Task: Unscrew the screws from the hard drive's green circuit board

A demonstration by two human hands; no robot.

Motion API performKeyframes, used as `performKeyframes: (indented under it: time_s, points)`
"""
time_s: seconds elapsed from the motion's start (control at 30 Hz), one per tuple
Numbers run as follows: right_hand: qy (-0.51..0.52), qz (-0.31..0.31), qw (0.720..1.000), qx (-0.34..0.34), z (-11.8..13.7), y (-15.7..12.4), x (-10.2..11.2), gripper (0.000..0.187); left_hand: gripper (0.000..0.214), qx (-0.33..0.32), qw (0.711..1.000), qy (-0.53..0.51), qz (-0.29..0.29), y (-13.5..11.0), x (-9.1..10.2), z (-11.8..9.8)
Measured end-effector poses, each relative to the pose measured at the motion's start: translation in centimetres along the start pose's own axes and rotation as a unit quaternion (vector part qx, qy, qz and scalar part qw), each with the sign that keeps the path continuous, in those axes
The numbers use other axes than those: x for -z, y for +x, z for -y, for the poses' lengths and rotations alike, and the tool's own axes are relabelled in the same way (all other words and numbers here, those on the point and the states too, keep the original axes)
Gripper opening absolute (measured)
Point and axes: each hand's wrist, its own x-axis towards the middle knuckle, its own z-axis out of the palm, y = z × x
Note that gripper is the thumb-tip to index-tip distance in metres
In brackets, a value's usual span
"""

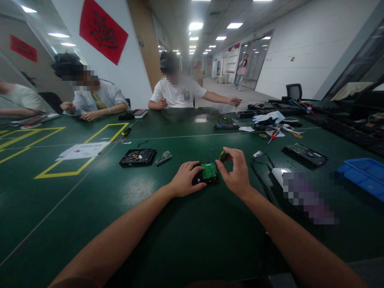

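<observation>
A hard drive (213,180) lies on the green table in front of me, its green circuit board (209,171) facing up. My left hand (187,179) grips the drive's left end, thumb along the near edge and fingers over the far part. In my right hand (237,172) is a screwdriver (222,156) with a yellow and black handle, pinched between thumb and fingertips just beyond the drive's right end. The screwdriver's tip is too small to make out. Left of the drive are an opened black drive case (138,157) and a small loose circuit board (163,158).
Another drive (305,155) and a blue bin (363,176) are at the right, near a white device (282,178) with a cable. Farther back lie a red screwdriver (273,137), gloves (268,118) and a yellow-handled screwdriver (127,130). Co-workers sit across the table.
</observation>
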Motion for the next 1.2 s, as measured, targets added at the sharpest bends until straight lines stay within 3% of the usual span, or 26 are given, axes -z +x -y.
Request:
performKeyframes:
  time_s: [0.27,0.53,0.67,0.9,1.2]
  points:
    - [0.020,0.053,0.998,-0.018,-0.01,-0.05,-0.10,0.059,0.069,-0.001,1.000,-0.001,-0.003,-0.09,-0.07,0.16]
    - [0.006,0.038,0.999,0.003,0.06,0.08,0.23,0.049,0.069,0.003,1.000,0.002,0.000,-0.06,0.21,-0.21]
    - [0.032,0.064,0.997,0.007,0.46,0.02,0.26,0.054,0.069,-0.001,1.000,0.002,0.000,-0.04,0.28,-0.22]
    - [0.011,0.032,0.999,0.010,0.15,0.03,0.30,0.048,0.069,-0.002,1.000,-0.002,-0.004,-0.03,-0.02,0.06]
    - [0.062,0.057,0.996,-0.012,0.38,-0.39,0.12,0.053,0.070,0.000,1.000,-0.001,-0.002,0.04,-0.10,0.19]
